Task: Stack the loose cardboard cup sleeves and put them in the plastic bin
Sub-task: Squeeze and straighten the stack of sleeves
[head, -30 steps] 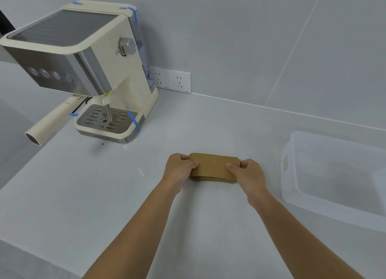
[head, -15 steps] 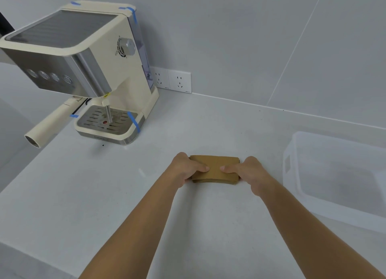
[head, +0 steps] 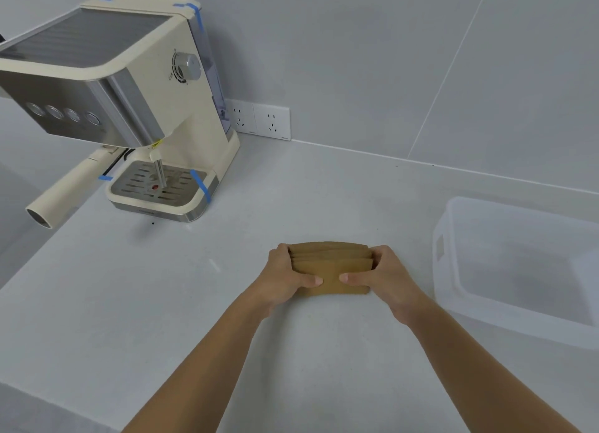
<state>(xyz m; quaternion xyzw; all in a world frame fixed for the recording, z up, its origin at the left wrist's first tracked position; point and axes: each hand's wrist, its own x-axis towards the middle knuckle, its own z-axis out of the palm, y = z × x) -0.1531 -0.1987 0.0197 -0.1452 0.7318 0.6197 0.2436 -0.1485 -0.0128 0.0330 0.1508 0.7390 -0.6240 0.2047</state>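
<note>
A stack of brown cardboard cup sleeves (head: pixel 330 264) stands tipped up on its long edge on the white counter, its top edges fanned slightly. My left hand (head: pixel 287 278) grips the stack's left end and my right hand (head: pixel 379 275) grips its right end, both thumbs pressed on the near face. The clear plastic bin (head: pixel 453 270) sits to the right of the stack, a short gap from my right hand, and looks empty.
A cream and steel espresso machine (head: pixel 136 108) with blue tape strips stands at the back left, its handle (head: pixel 61 193) jutting toward the left counter edge. Wall sockets (head: pixel 262 120) sit behind it. The counter's front edge runs along the lower left.
The stack lay flat under my hands before; now both hands have tilted it up onto its edge and squeezed its ends together. It stays in the same spot.
</note>
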